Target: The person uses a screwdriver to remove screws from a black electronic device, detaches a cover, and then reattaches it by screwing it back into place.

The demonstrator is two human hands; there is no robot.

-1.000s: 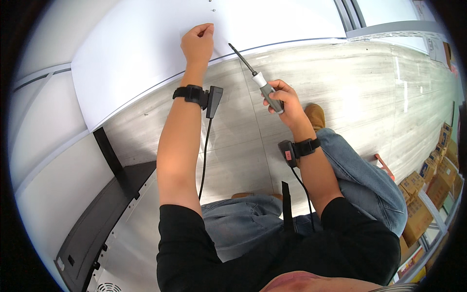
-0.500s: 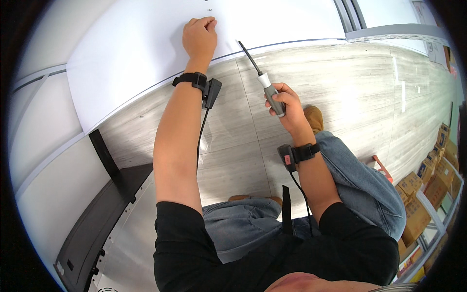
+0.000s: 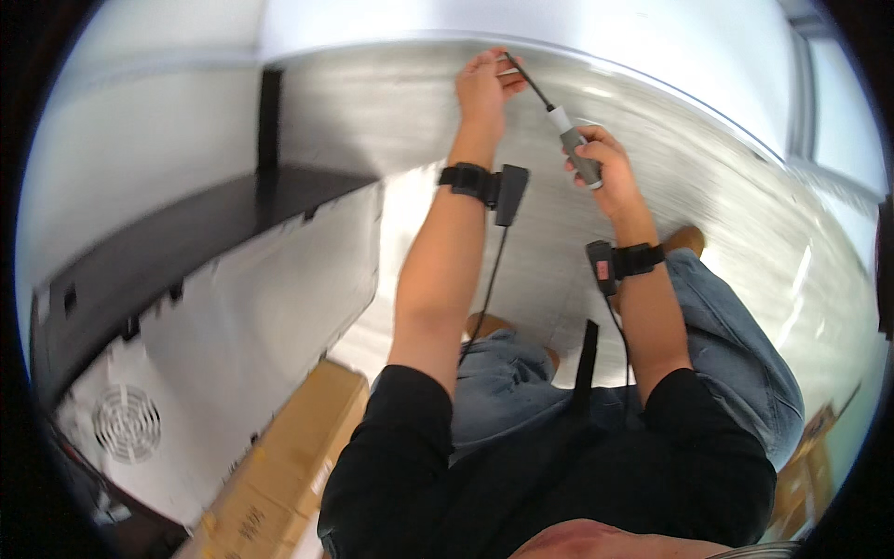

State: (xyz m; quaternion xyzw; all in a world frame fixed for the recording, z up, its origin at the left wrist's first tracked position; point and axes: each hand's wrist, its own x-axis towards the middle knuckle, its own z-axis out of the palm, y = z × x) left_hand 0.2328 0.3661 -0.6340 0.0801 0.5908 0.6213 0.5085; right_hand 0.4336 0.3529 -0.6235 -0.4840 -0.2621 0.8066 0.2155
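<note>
Your right hand (image 3: 605, 163) is closed around the screwdriver (image 3: 560, 117), its shaft angled up toward your left hand (image 3: 480, 93). Your left fingers bend beside the tip; blur hides whether they pinch anything. Risk, as judged: a slip of the shaft could jab those fingers, and the slack wrist cable (image 3: 501, 250) could snag. Materials: slim dark shaft, rounded grey handle with 1 white collar, smooth white panel (image 3: 643, 28), pale streaked floor (image 3: 745, 196)
</note>
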